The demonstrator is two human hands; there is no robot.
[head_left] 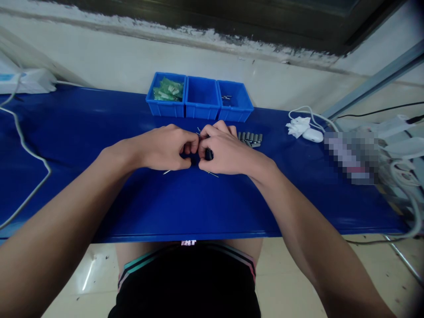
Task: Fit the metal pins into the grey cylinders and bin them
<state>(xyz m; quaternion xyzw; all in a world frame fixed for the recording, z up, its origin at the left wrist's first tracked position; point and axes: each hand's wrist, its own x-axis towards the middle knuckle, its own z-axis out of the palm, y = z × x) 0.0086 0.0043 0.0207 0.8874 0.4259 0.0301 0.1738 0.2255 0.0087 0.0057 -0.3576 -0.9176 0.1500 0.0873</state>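
My left hand (165,148) and my right hand (225,150) meet at the middle of the blue table (99,185), both with fingers curled in a pinch. My right hand is closed on a small black part (208,154). Thin metal pins (213,174) stick out from under both hands onto the table. What my left fingers pinch is too small to name. A row of small grey metal cylinders (250,138) lies just behind my right hand.
Three blue bins stand at the back: the left one (165,108) holds green packets, the middle one (202,110) shows nothing inside, the right one (240,112) holds a few small parts. White cables (23,141) trail at left; a white device (313,134) and cloth lie at right.
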